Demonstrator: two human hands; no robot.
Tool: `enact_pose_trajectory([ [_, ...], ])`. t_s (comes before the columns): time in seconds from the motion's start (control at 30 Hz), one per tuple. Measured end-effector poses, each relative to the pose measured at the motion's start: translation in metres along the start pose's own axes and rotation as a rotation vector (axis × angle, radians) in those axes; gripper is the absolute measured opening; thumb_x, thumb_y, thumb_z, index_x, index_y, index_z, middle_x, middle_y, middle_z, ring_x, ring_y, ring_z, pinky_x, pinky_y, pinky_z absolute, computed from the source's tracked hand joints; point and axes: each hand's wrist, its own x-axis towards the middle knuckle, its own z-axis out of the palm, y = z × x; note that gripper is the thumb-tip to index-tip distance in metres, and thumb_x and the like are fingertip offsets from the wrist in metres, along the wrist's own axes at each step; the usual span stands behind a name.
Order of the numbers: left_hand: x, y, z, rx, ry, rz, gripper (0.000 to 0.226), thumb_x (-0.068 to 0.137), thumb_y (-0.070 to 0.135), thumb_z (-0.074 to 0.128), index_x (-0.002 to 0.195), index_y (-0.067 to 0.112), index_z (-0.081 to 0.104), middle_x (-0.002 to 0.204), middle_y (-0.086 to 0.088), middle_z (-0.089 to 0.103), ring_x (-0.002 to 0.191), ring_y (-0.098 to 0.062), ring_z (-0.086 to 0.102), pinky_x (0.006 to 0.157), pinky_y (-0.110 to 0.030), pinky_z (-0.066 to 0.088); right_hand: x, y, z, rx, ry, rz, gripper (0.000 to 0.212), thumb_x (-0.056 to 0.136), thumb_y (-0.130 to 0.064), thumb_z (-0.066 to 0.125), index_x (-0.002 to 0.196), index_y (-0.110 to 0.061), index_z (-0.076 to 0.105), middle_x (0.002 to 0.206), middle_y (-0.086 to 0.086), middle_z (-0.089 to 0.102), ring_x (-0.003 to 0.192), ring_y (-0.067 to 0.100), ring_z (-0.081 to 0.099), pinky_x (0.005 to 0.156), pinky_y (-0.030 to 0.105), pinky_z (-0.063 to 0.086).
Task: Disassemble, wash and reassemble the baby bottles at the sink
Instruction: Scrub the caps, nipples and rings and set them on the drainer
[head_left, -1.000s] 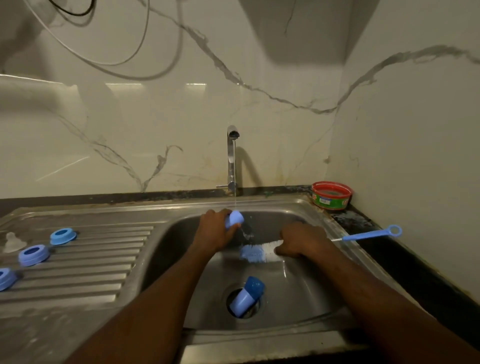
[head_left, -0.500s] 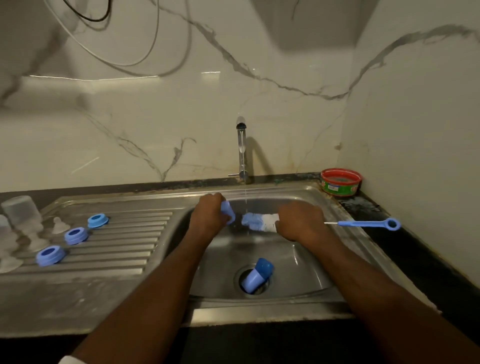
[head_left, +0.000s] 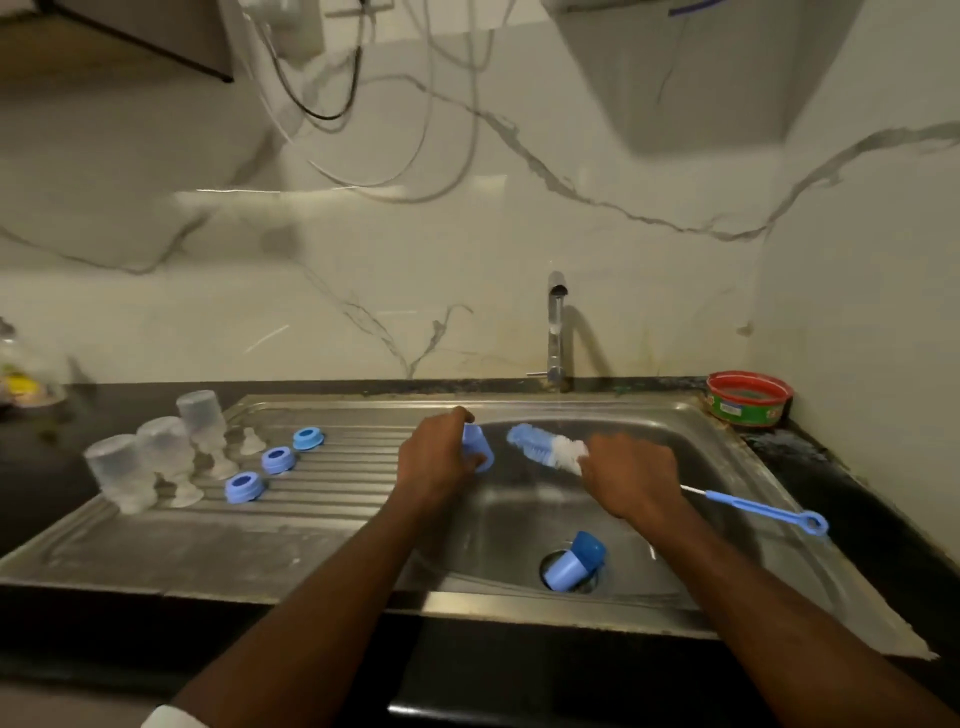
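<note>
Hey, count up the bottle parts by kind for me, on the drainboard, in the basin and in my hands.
Clear bottles, upside down on the drainboard: 3
Blue collar rings: 3
Clear teat standing alone: 1
Blue caps: 3, one held, two at the drain
Total: 10

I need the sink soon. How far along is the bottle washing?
Disassembly looks done: three bottles stand inverted on the drainboard beside three blue collar rings and a loose teat. In hand: the left hand holds a blue cap, and the right hand holds the bottle brush. Left: two caps at the drain, then reassembly.
</note>
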Motion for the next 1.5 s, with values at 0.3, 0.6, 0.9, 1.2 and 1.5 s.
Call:
enact_pose_trajectory([
  [0.3, -0.028, -0.099, -0.114, 0.263, 0.030, -0.178, 0.052, 0.075, 0.054, 0.079, 0.120, 0.036, 0.062, 0.115, 0.005, 0.068, 0.113, -0.020, 0.060, 0.077, -0.032, 0.043, -0.011, -0.134, -0.026, 0.313, 0.016, -0.202, 0.038, 0.101, -0.052, 0.044, 0.123, -0.026, 0.058, 0.123, 0.006, 0.066, 0.112, 0.029, 0.064, 0.089, 0.039, 0.050],
  [0.6, -0.052, -0.168, -0.174, 0.445, -0.033, -0.297, 0.049, 0.078, 0.051, 0.077, 0.122, 0.033, 0.064, 0.121, 0.002, 0.063, 0.116, -0.018, 0.059, 0.077, -0.029, 0.041, -0.007, -0.240, -0.047, 0.305, -0.029, -0.334, 0.031, 0.099, -0.040, 0.051, 0.122, -0.022, 0.063, 0.122, 0.004, 0.066, 0.110, 0.026, 0.064, 0.080, 0.032, 0.046],
  [0.9, -0.059, -0.176, -0.159, 0.432, -0.104, -0.289, 0.050, 0.081, 0.052, 0.077, 0.125, 0.034, 0.060, 0.123, 0.003, 0.062, 0.116, -0.018, 0.058, 0.081, -0.031, 0.045, -0.010, -0.236, -0.027, 0.353, -0.026, -0.308, 0.024, 0.099, -0.026, 0.055, 0.118, -0.015, 0.065, 0.120, 0.007, 0.067, 0.109, 0.024, 0.063, 0.088, 0.033, 0.049],
  [1.2, -0.050, -0.163, -0.151, 0.378, 0.071, -0.228, 0.090, 0.075, 0.083, 0.062, 0.147, 0.034, 0.038, 0.135, -0.001, 0.062, 0.124, -0.023, 0.058, 0.088, -0.043, 0.056, -0.004, -0.199, -0.016, 0.314, -0.001, -0.279, 0.029, 0.095, -0.025, 0.064, 0.119, -0.010, 0.066, 0.114, 0.008, 0.067, 0.099, 0.021, 0.063, 0.083, 0.028, 0.051],
  [1.5, -0.011, -0.053, -0.068, 0.247, 0.186, 0.270, 0.023, 0.095, 0.046, 0.060, 0.113, 0.033, 0.058, 0.115, 0.013, 0.062, 0.109, -0.011, 0.056, 0.079, -0.031, 0.051, 0.012, -0.085, -0.022, 0.188, 0.106, -0.201, 0.033, 0.097, -0.039, 0.057, 0.104, -0.009, 0.070, 0.102, 0.012, 0.071, 0.095, 0.030, 0.065, 0.069, 0.030, 0.035],
])
